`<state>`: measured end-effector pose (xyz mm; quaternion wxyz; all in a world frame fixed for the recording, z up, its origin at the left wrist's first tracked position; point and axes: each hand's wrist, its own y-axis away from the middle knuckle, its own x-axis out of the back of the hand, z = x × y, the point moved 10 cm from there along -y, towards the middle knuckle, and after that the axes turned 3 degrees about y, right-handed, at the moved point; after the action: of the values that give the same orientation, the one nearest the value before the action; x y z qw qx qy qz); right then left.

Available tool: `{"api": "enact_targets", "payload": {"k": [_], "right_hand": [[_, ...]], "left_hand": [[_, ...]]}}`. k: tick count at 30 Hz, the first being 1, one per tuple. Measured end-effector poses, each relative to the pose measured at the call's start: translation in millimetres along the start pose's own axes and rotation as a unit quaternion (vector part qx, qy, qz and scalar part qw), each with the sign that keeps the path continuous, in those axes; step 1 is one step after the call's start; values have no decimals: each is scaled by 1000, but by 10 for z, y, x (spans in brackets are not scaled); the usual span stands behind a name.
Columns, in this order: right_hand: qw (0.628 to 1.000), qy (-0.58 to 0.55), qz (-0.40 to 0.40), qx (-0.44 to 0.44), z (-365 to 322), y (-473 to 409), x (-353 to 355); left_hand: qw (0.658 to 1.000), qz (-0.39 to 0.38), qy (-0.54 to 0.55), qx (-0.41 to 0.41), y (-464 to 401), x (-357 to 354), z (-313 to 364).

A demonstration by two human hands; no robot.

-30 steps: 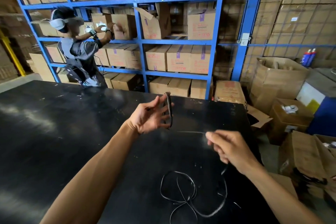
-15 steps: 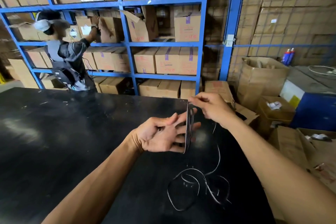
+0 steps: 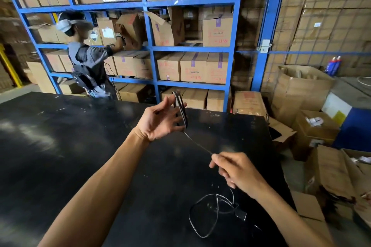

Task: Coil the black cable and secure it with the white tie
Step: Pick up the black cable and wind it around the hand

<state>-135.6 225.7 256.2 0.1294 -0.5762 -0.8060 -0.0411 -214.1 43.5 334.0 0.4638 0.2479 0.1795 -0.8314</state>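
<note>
The black cable (image 3: 181,109) is wound in several narrow loops around the spread fingers of my left hand (image 3: 159,120), raised above the black table (image 3: 60,156). From the coil's lower end a taut strand runs down and right into my right hand (image 3: 235,170), which pinches it. The rest of the cable lies in loose loops (image 3: 202,214) on the table near its front right, ending in a black plug (image 3: 240,214). I see no white tie.
Blue shelving (image 3: 148,26) full of cardboard boxes stands behind the table. A person (image 3: 88,60) reaches into a box on a shelf at the left. Open cartons (image 3: 313,132) crowd the floor past the table's right edge.
My right hand has come down from the top of the coil to the lower right, pulling the strand taut. The slack pile on the table has shrunk.
</note>
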Motion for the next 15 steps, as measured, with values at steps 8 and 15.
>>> {"api": "enact_targets", "payload": {"k": [8, 15], "right_hand": [[998, 15, 29, 49, -856, -218, 604], [991, 20, 115, 71, -1243, -591, 888]], "left_hand": [[991, -14, -41, 127, 74, -11, -622], [949, -138, -137, 247, 271, -537, -1043]]}}
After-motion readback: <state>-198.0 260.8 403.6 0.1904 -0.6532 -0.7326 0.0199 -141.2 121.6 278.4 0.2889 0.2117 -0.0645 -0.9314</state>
